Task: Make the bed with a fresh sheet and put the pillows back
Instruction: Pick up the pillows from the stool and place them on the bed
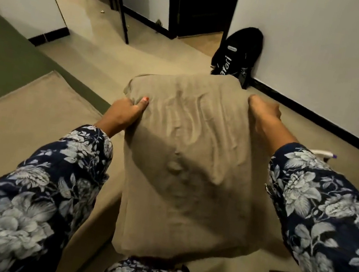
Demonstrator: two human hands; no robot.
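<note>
Floral navy sleeves (28,183) frame a wrinkled beige fabric pillow (182,167), held before me above the beige-sheeted bed (18,131); my left hand (125,112) and right hand (263,110) grip its far corners.

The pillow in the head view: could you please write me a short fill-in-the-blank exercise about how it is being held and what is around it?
1. The tan pillow is gripped at its far corners by ____ hands.
2. The left hand shows a thumbnail painted ____.
3. The black bag leans against the ____.
4. The right hand comes out of a sleeve with a ____ print.

Missing words: two; red; wall; floral
</note>
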